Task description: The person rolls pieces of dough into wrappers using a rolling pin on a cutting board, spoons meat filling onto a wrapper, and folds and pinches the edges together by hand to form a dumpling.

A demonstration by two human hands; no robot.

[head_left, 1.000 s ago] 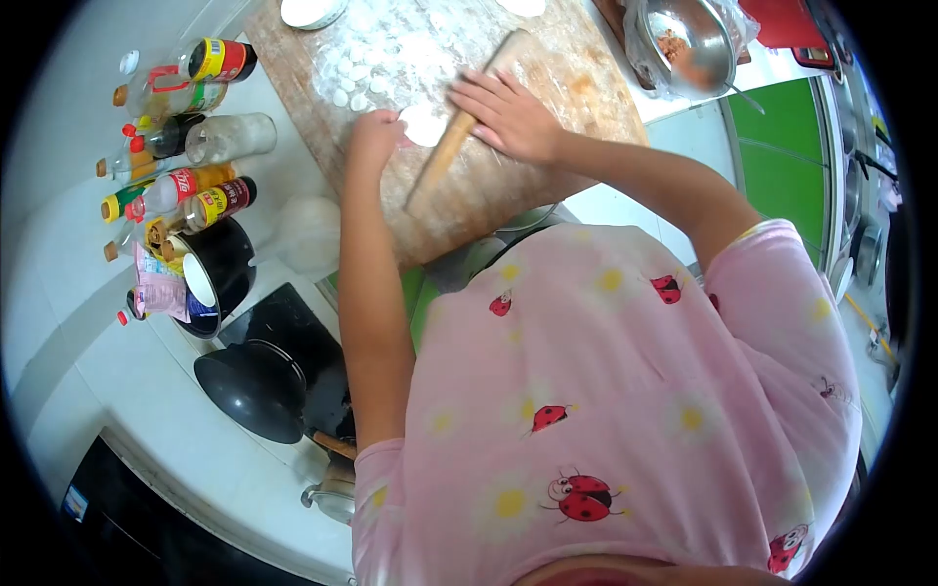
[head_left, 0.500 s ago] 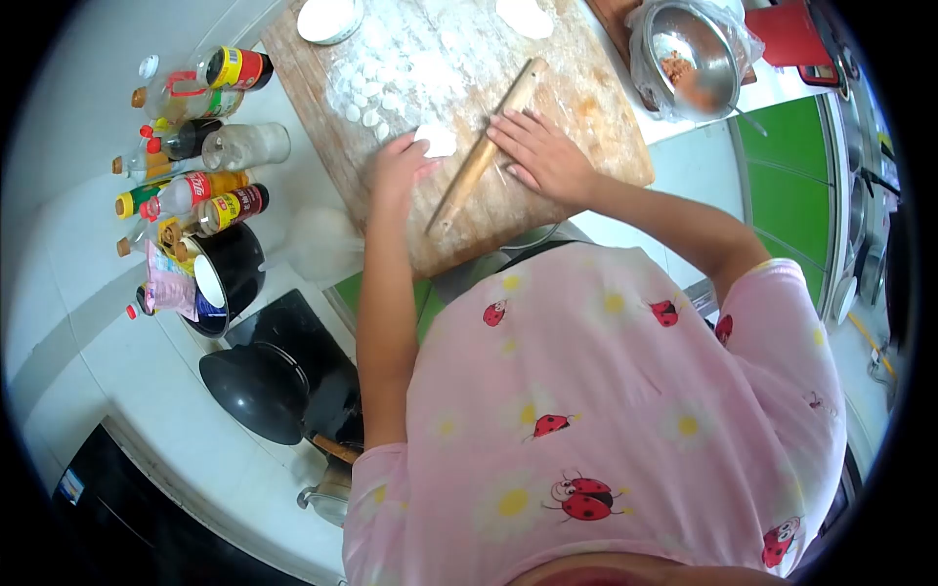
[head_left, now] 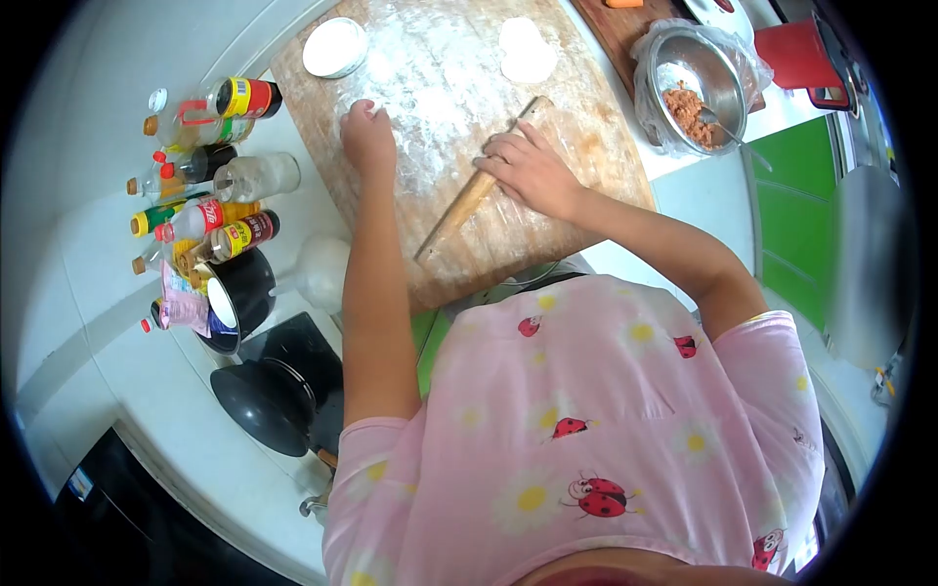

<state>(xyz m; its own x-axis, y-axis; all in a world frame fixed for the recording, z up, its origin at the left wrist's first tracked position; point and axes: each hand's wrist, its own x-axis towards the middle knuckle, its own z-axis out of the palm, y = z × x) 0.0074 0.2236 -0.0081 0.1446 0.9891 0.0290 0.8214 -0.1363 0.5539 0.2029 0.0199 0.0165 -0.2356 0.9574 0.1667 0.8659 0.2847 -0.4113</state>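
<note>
My left hand [head_left: 368,137] is closed, its fingers curled down at the left of a floury wooden board [head_left: 576,215]. Whatever is in those fingers is hidden from me. My right hand [head_left: 535,174] lies over a wooden rolling pin [head_left: 456,220], fingers bent around its upper half. The pin slants across the board's middle. White flour [head_left: 430,73] covers the upper board, too bright for small dough pieces to stand out. A pale, round dough wrapper [head_left: 528,51] lies at the top right, perhaps more than one. A white bowl [head_left: 335,47] stands at the top left.
A steel bowl [head_left: 728,83] with reddish filling [head_left: 687,109] and a spoon stands on the right, beside a red pot [head_left: 789,54]. Several sauce bottles [head_left: 244,98] and a glass jar [head_left: 259,178] line the left wall. A black wok [head_left: 264,408] is at the lower left.
My left hand has moved up and left; the white wrapper beside it is no longer visible there. My right fingers now curl around the rolling pin instead of lying flat. The view has shifted slightly.
</note>
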